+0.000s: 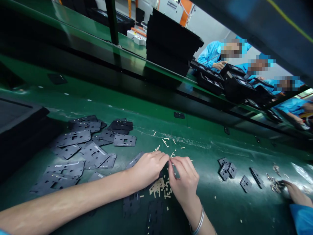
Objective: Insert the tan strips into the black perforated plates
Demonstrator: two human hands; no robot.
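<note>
The left hand point(149, 168) and right hand point(184, 181) meet at their fingertips in the middle of the green table point(207, 202). Both have their fingers curled in and pinched shut tip to tip; whatever is nipped between them is too small to make out. Just under the wrists lies a pile of pale strips point(160, 187), touching the near edge of the right hand, and a black plate point(135, 159) pokes out from beneath the left hand's knuckles. A bracelet point(199, 223) sits on the right wrist. More loose strips point(166, 142) lie scattered just beyond the fingertips. To the left, many flat plates point(93, 153) overlap in a loose spread, running up to a dark tray point(19, 130) at the table's left edge. To the right there is bare green surface, then a small cluster of plates point(227, 169), and near the far right a co-worker's hand point(295, 192) in a blue sleeve rests on the table. Beyond the table's far edge stands a stack of trays point(171, 42).
</note>
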